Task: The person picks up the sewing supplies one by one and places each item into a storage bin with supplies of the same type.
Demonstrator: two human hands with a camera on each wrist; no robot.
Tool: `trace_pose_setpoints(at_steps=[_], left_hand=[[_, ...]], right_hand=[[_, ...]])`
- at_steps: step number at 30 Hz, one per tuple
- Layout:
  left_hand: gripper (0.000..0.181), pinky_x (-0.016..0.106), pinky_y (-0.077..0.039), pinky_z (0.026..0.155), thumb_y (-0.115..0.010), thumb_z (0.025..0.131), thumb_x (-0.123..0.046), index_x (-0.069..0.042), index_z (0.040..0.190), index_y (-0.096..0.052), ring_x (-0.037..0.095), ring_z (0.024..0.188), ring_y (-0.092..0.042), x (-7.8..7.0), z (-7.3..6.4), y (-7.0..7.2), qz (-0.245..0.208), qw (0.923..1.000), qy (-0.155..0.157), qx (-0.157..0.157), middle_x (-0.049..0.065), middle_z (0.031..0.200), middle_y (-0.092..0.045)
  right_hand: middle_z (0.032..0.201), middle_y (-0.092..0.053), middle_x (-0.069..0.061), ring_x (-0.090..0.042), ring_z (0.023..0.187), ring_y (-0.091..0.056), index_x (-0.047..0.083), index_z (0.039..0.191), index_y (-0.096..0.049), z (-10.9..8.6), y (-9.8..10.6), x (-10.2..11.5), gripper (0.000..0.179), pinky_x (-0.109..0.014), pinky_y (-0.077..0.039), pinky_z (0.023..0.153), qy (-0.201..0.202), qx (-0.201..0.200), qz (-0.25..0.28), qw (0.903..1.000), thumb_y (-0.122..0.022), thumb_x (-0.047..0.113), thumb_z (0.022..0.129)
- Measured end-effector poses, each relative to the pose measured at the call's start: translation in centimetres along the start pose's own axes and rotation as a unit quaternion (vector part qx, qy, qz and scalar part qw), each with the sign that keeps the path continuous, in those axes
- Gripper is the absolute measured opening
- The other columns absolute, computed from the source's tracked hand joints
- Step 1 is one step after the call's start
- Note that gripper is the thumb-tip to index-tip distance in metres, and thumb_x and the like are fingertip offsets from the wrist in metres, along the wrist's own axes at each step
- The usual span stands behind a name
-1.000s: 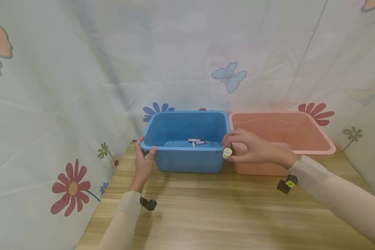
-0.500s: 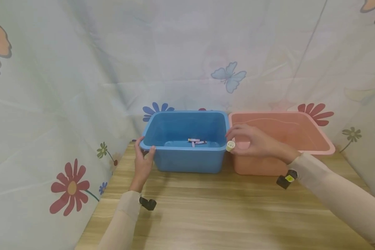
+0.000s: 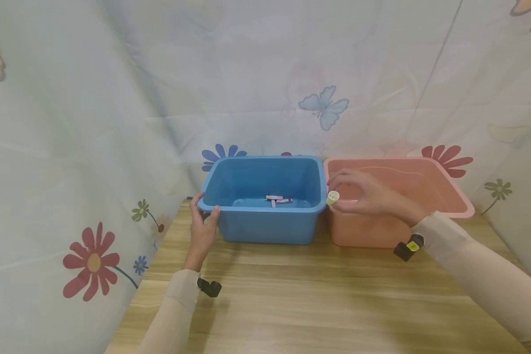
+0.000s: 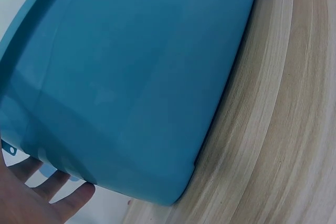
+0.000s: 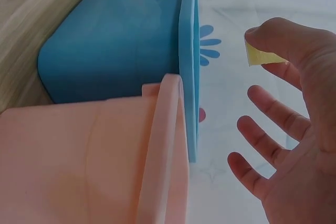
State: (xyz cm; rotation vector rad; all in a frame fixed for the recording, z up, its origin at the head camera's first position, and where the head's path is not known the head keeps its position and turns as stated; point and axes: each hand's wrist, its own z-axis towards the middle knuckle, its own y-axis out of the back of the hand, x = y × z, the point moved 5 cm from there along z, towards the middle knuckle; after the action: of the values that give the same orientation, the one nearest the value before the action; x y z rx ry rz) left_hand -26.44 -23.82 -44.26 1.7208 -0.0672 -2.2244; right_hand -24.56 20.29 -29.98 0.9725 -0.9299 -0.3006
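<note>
My right hand [image 3: 365,194] pinches a small pale-yellow cylinder [image 3: 333,197] between thumb and index finger, with a whitish, hollow-looking end showing. It is held over the near left corner of the pink tub [image 3: 425,215], right beside the blue tub's edge. In the right wrist view the cylinder shows as a yellow piece [image 5: 262,56], and the other fingers are spread apart. My left hand [image 3: 202,236] holds the near left corner of the blue tub [image 3: 265,226], its thumb at the front rim and fingers [image 4: 73,200] along the side wall.
A few short sticks [image 3: 274,198] with light wrappers lie on the blue tub's floor. Both tubs stand side by side on a wooden table [image 3: 292,295], against a cloth backdrop [image 3: 248,73] printed with flowers and butterflies.
My right hand has risen and shifted slightly right with the cylinder, from before the blue tub's right front corner to over the pink tub's rim. My left hand has stayed put.
</note>
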Motion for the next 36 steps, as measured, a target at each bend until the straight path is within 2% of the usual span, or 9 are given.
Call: trace_pose_setpoints(at_steps=[4, 8, 11, 15, 19, 24, 26, 33, 36], left_hand=[[0.069, 0.063, -0.043, 0.102, -0.059, 0.103, -0.030, -0.016, 0.160, -0.022, 0.046, 0.133, -0.046, -1.8, -0.5, 0.0, 0.003, 1.0000, 0.004, 0.005, 0.025, 0.160, -0.033], [0.068, 0.063, -0.043, 0.101, -0.057, 0.103, -0.027, -0.009, 0.159, -0.022, 0.049, 0.131, -0.046, -3.8, -1.2, 0.0, 0.006, 0.9999, 0.004, 0.008, 0.029, 0.158, -0.033], [0.068, 0.063, -0.043, 0.101, -0.056, 0.103, -0.026, -0.008, 0.158, -0.021, 0.050, 0.131, -0.046, -4.3, -1.3, 0.0, 0.003, 1.0000, 0.000, 0.007, 0.030, 0.157, -0.034], [0.069, 0.062, -0.044, 0.099, -0.058, 0.103, -0.025, -0.009, 0.159, -0.022, 0.049, 0.130, -0.047, -3.4, -1.0, 0.0, 0.002, 1.0000, -0.006, 0.007, 0.029, 0.157, -0.034], [0.070, 0.063, -0.043, 0.100, -0.059, 0.103, -0.029, -0.017, 0.160, -0.021, 0.048, 0.131, -0.046, -1.2, -0.2, 0.1, -0.003, 1.0000, -0.005, 0.006, 0.026, 0.159, -0.033], [0.068, 0.063, -0.043, 0.100, -0.059, 0.102, -0.036, -0.028, 0.159, -0.022, 0.044, 0.131, -0.047, 0.0, 0.1, 0.0, -0.002, 1.0000, -0.007, -0.001, 0.019, 0.159, -0.035], [0.068, 0.063, -0.044, 0.099, -0.060, 0.102, -0.038, -0.030, 0.159, -0.023, 0.042, 0.131, -0.048, 0.1, 0.0, 0.0, 0.001, 0.9999, -0.009, -0.005, 0.017, 0.159, -0.036], [0.067, 0.061, -0.046, 0.097, -0.061, 0.102, -0.041, -0.030, 0.157, -0.025, 0.040, 0.128, -0.049, -0.2, -0.1, -0.1, 0.008, 0.9998, -0.013, -0.010, 0.016, 0.158, -0.037], [0.067, 0.061, -0.046, 0.098, -0.060, 0.102, -0.042, -0.029, 0.157, -0.025, 0.040, 0.129, -0.050, -0.1, 0.0, 0.0, 0.010, 0.9998, -0.014, -0.010, 0.017, 0.158, -0.037]], right_hand=[[0.140, -0.052, 0.032, 0.001, 0.129, -0.046, 0.060, 0.143, -0.047, -0.9, 1.2, -0.9, 0.070, -0.046, -0.042, 0.104, -0.055, -0.019, -0.047, 0.9972, -0.078, 0.064, 0.081], [0.139, -0.051, 0.034, 0.002, 0.127, -0.047, 0.059, 0.143, -0.047, -0.5, 1.5, -1.3, 0.071, -0.042, -0.043, 0.102, -0.026, -0.017, -0.098, 0.9947, -0.077, 0.067, 0.080], [0.138, -0.051, 0.036, 0.004, 0.124, -0.049, 0.062, 0.141, -0.046, -0.4, 1.7, -1.6, 0.065, -0.039, -0.043, 0.100, -0.017, -0.019, -0.139, 0.9900, -0.072, 0.070, 0.082], [0.135, -0.056, 0.028, -0.002, 0.119, -0.053, 0.059, 0.139, -0.051, -0.2, 1.6, -2.0, 0.055, -0.040, -0.045, 0.097, -0.032, 0.005, -0.080, 0.9963, -0.070, 0.065, 0.088], [0.123, -0.063, 0.017, -0.011, 0.107, -0.059, 0.053, 0.132, -0.057, -0.4, 1.9, -1.7, 0.044, -0.042, -0.049, 0.089, -0.093, 0.018, 0.008, 0.9955, -0.069, 0.060, 0.091], [0.121, -0.060, 0.025, -0.010, 0.103, -0.061, 0.067, 0.134, -0.047, -1.1, 3.1, -0.8, 0.054, -0.042, -0.051, 0.085, -0.218, 0.012, -0.044, 0.9748, -0.061, 0.080, 0.083], [0.122, -0.059, 0.026, -0.010, 0.102, -0.062, 0.069, 0.135, -0.044, -1.3, 3.4, -0.6, 0.059, -0.043, -0.051, 0.084, -0.241, 0.013, -0.065, 0.9682, -0.058, 0.086, 0.080], [0.141, -0.050, 0.019, -0.015, 0.125, -0.050, 0.057, 0.143, -0.044, -0.3, 2.7, -1.9, 0.059, -0.053, -0.044, 0.102, -0.207, 0.044, 0.049, 0.9761, -0.065, 0.070, 0.089], [0.140, -0.053, 0.014, -0.019, 0.126, -0.050, 0.048, 0.142, -0.050, 0.4, 2.4, -3.2, 0.058, -0.054, -0.044, 0.102, -0.179, 0.033, 0.059, 0.9814, -0.068, 0.066, 0.089]])
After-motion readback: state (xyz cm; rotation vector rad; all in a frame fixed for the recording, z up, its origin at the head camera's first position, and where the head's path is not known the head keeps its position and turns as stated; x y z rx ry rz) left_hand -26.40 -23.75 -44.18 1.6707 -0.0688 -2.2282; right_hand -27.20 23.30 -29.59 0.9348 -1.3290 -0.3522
